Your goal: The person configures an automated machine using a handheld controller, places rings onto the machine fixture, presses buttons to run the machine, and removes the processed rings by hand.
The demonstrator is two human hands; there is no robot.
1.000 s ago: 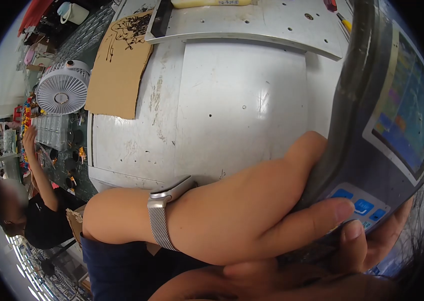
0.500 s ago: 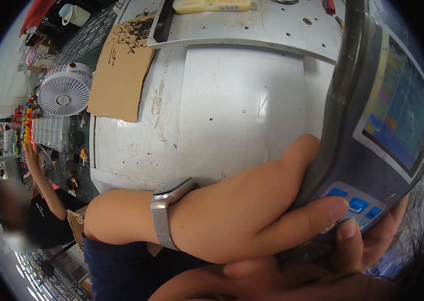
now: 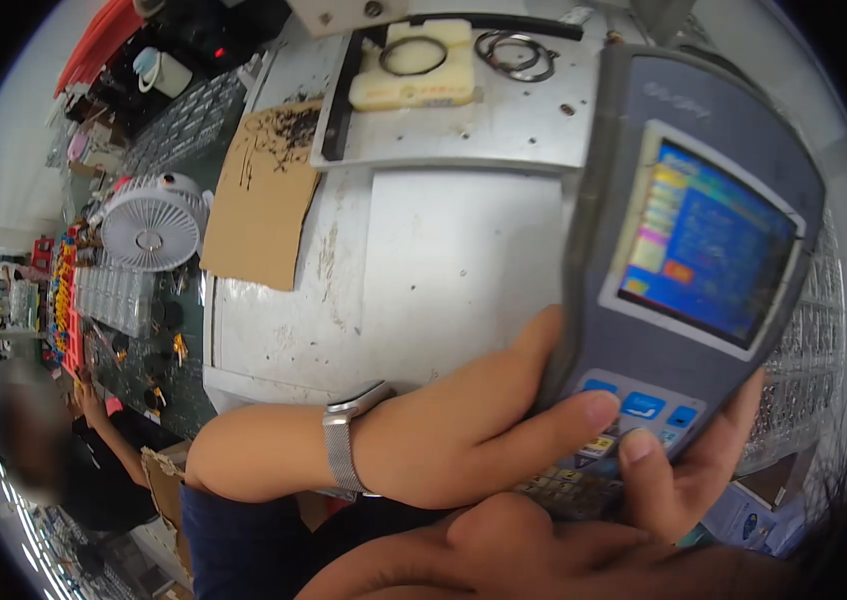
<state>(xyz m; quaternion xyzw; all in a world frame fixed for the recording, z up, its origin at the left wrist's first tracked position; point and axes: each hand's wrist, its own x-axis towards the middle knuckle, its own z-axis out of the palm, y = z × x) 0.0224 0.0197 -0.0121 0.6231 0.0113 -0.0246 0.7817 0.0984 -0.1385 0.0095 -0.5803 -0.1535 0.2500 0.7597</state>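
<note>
A grey handheld controller (image 3: 588, 325) with a lit colour screen (image 3: 708, 245) and blue keys is held tilted between both hands. My left hand (image 3: 503, 425), with a watch (image 3: 351, 425) on its wrist, grips the controller's near left side, its thumb lying over the keys. My right hand (image 3: 688, 475) grips the lower right side, with its thumb at the keypad. The fingers behind the controller are hidden. Beyond it, a cream-yellow block (image 3: 408, 92) with a dark ring on top rests on a metal plate (image 3: 423, 147). Several dark rings (image 3: 515, 62) lie beside the block.
A stained cardboard sheet (image 3: 258, 220) lies on the white worktop (image 3: 443, 270). A white fan (image 3: 151, 222) stands to its left. Clear plastic trays (image 3: 115, 298) sit on the side bench. A co-worker (image 3: 93, 460) is at the far left. More clear trays stand behind the controller.
The view has shifted, showing more of the yellow block and the rings. The controller appears further left and more face-on. Both hands still hold it.
</note>
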